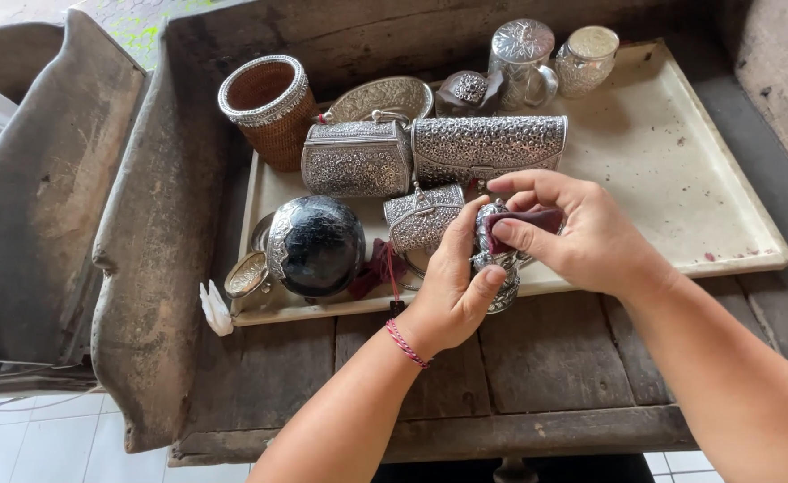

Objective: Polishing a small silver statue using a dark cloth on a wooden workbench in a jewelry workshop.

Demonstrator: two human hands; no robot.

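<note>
The left hand [452, 286] wraps a small embossed silver piece [494, 259] from below, holding it just above the tray's [680, 170] near edge. The right hand [573, 233] pinches a dark red cloth [523, 220] against the piece's top. Silver clutch boxes [488, 148] and a dark round vessel [315, 246] crowd the tray's left half on the wooden surface [546, 358]. Hard rubbing could likely twist the piece loose from the left fingers, dropping it against the tray's rim.

Both forearms reach forward, hands meeting. The left hand [452, 286] curls, thumb up. The right hand [582, 233] pinches, fingers bent toward the left hand.
</note>
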